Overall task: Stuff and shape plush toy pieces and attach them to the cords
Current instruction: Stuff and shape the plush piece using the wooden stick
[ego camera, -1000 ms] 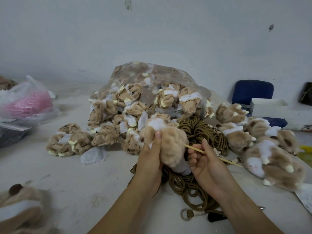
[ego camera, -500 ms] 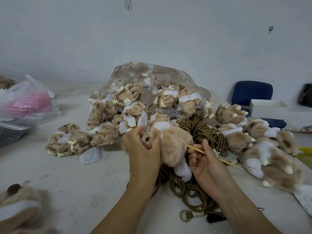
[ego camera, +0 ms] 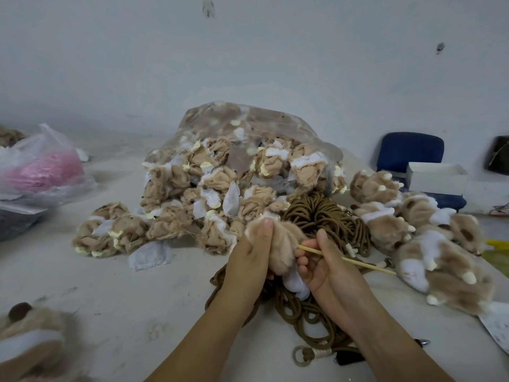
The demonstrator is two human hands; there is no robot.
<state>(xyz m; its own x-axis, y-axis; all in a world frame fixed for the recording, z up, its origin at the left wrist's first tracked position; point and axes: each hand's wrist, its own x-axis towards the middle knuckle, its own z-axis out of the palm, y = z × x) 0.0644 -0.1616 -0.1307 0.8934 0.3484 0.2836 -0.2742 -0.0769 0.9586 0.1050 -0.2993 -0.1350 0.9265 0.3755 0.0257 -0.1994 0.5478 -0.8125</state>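
Left grip (ego camera: 249, 260) re-closed round plush piece (ego camera: 283, 252) — thumb back atop.

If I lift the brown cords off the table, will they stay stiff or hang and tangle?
Probably floppy: the brown cords lie in loose curved loops, so they would likely droop. Many loops overlap, so tangling seems likely.

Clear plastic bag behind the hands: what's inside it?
The clear plastic bag holds crumpled tan-and-white plush toy pieces, some spilling out its open front; cloudy plastic and the front pieces hide anything deeper.
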